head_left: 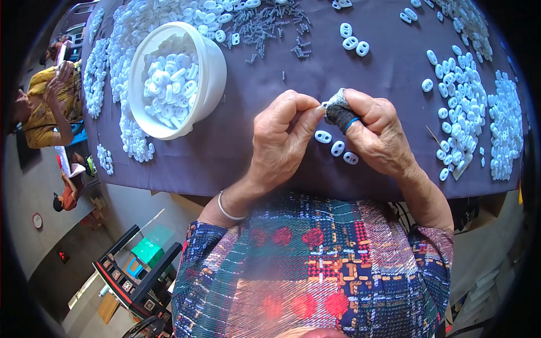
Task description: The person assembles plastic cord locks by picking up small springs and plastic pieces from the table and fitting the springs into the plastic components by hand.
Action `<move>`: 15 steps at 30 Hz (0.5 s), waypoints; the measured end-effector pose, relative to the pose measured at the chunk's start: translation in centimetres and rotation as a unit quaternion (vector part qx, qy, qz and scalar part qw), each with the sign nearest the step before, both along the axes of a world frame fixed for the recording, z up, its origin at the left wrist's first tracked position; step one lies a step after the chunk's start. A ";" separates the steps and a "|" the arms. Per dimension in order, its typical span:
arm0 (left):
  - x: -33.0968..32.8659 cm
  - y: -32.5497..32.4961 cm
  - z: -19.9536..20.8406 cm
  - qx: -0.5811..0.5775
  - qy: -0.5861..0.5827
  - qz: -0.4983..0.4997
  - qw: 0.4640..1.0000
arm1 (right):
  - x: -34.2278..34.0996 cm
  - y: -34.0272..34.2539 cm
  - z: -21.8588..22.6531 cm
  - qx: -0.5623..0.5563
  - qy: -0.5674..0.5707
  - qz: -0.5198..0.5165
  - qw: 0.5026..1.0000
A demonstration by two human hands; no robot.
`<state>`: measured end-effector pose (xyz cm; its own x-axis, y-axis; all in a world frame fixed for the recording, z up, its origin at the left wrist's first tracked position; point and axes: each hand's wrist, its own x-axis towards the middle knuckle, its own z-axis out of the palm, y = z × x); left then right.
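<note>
A patterned shirt is showing nearest. Over the purple desk, the left hand is pinching a small pale piece beside a grey finger cover on the right hand, whose grip I cannot tell.

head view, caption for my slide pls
Left hand and right hand pinch close together over a dark cloth, a white tub of small white pieces to the left, springs beyond.

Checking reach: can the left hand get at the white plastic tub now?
Likely yes: nothing bulky separates the white plastic tub from the left hand, though that hand is pinching beside the right hand.
</note>
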<state>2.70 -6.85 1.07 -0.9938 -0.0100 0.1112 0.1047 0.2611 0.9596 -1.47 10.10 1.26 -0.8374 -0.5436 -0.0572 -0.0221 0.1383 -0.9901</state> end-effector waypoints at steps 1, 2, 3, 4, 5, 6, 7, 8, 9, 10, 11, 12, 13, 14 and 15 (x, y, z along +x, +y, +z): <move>-0.1 -0.1 0.0 0.000 0.002 -0.001 1.000 | -0.1 0.0 0.0 -0.004 -0.017 0.009 1.000; -0.1 -0.2 0.1 0.004 -0.032 0.001 0.999 | -0.1 0.0 0.0 -0.003 -0.014 0.008 1.000; -0.1 -0.3 0.2 0.008 -0.065 0.004 0.998 | -0.1 -0.1 0.1 -0.018 -0.038 -0.001 0.999; 0.0 -0.3 0.5 0.008 -0.061 0.004 0.998 | -0.1 -0.2 0.2 -0.034 -0.062 -0.008 0.997; 0.0 -0.3 0.9 0.048 -0.106 0.019 0.993 | -0.2 -0.1 0.2 -0.034 -0.058 -0.008 0.998; 0.0 -0.3 1.1 0.088 -0.151 0.032 0.984 | -0.2 -0.1 0.2 -0.034 -0.071 -0.010 0.997; 0.0 -0.5 1.2 0.089 -0.148 0.032 0.985 | -0.2 -0.1 0.3 -0.034 -0.085 -0.013 0.996; 0.0 -0.8 1.1 0.138 -0.176 0.049 0.973 | -0.2 -0.1 0.3 -0.034 -0.082 -0.014 0.996; 0.0 -1.2 0.9 0.188 -0.205 0.066 0.958 | -0.3 -0.1 0.4 -0.029 -0.082 -0.019 0.996; 0.1 -1.5 0.8 0.196 -0.207 0.065 0.956 | -0.3 -0.1 0.4 -0.025 -0.082 -0.023 0.996; 0.0 -1.9 0.9 0.196 -0.204 0.064 0.957 | -0.4 -0.1 0.4 -0.025 -0.079 -0.023 0.996; 0.0 -2.1 1.0 0.240 -0.221 0.063 0.943 | -0.4 -0.1 0.4 -0.026 -0.079 -0.023 0.996; 0.0 -2.3 1.0 0.285 -0.237 0.062 0.927 | -0.4 -0.2 0.3 -0.028 -0.079 -0.022 0.996; 0.0 -2.4 1.0 0.285 -0.236 0.062 0.927 | -0.4 -0.2 0.2 -0.027 -0.077 -0.022 0.996; 0.0 -2.5 1.0 0.287 -0.234 0.050 0.928 | -0.4 -0.2 0.1 -0.028 -0.077 -0.026 0.996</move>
